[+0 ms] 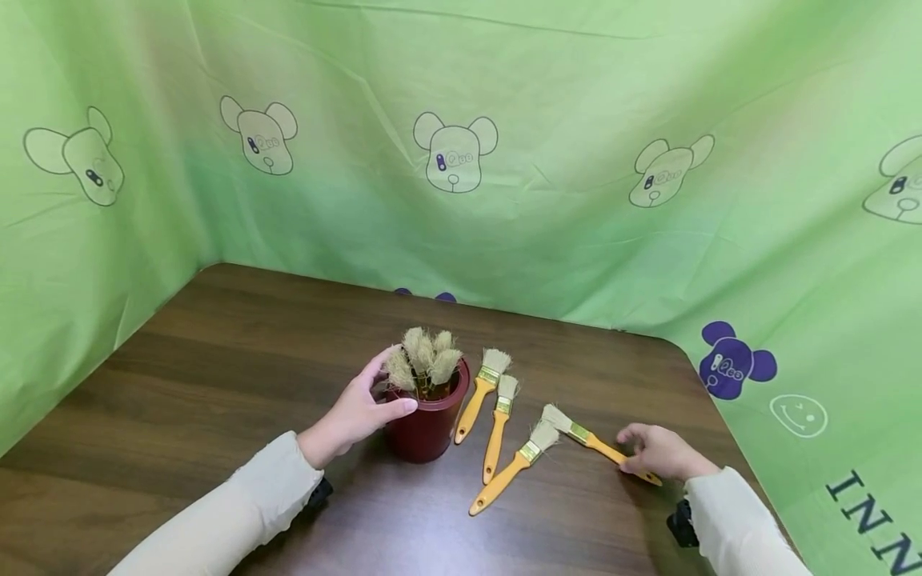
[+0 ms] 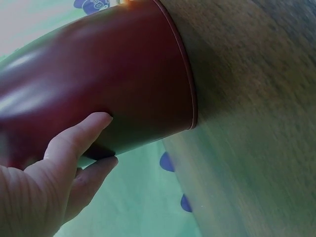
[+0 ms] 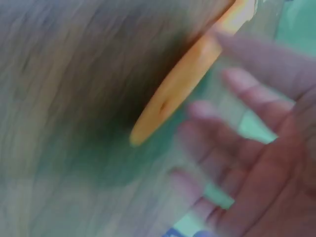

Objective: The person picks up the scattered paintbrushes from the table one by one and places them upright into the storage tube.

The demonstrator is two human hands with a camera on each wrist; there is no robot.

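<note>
A dark red pot (image 1: 421, 436) stands upright on the table, with several beige bristle tufts (image 1: 425, 352) sticking up from it. My left hand (image 1: 360, 412) holds the pot's left side, thumb by the near rim; the left wrist view shows fingers (image 2: 81, 136) against its smooth wall. To the right, my right hand (image 1: 659, 450) is over the handle end of a yellow-handled paintbrush (image 1: 598, 445). Seen from the right wrist, its fingers are spread and blurred beside the handle (image 3: 170, 91); a fingertip seems to touch it.
Between the pot and the right hand lie more yellow-handled paintbrushes: one beside the pot (image 1: 471, 408), a narrower one (image 1: 497, 436), and one nearer the front (image 1: 504, 484). A green printed cloth (image 1: 461, 232) hangs behind and beside the brown wooden table (image 1: 216, 384).
</note>
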